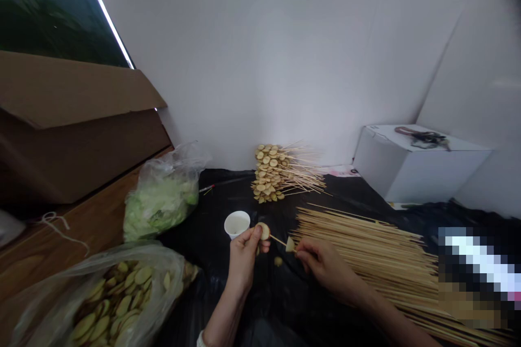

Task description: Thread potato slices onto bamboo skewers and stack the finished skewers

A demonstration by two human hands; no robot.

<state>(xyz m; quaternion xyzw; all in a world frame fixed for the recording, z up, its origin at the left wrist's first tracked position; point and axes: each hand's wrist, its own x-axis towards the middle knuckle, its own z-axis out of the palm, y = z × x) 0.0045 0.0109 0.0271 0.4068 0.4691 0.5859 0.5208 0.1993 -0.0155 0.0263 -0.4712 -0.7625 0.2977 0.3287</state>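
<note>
Between the thumb and fingers of my left hand is a round pale potato slice. A thin wooden skewer runs from that slice toward my right hand, whose fingers are pinched on its other end. Another pale slice sits on the skewer just beside my right fingertips. A white cup stands right behind my left hand. Many bare skewers lie in a wide pile to the right, partly behind my right forearm. One small slice lies on the black sheet between my hands.
Filled skewers are stacked near the wall. At left are an open bag of slices, a bag of green vegetables and a cardboard box. A white box with a dark cable on top stands at right. Black sheeting covers the surface.
</note>
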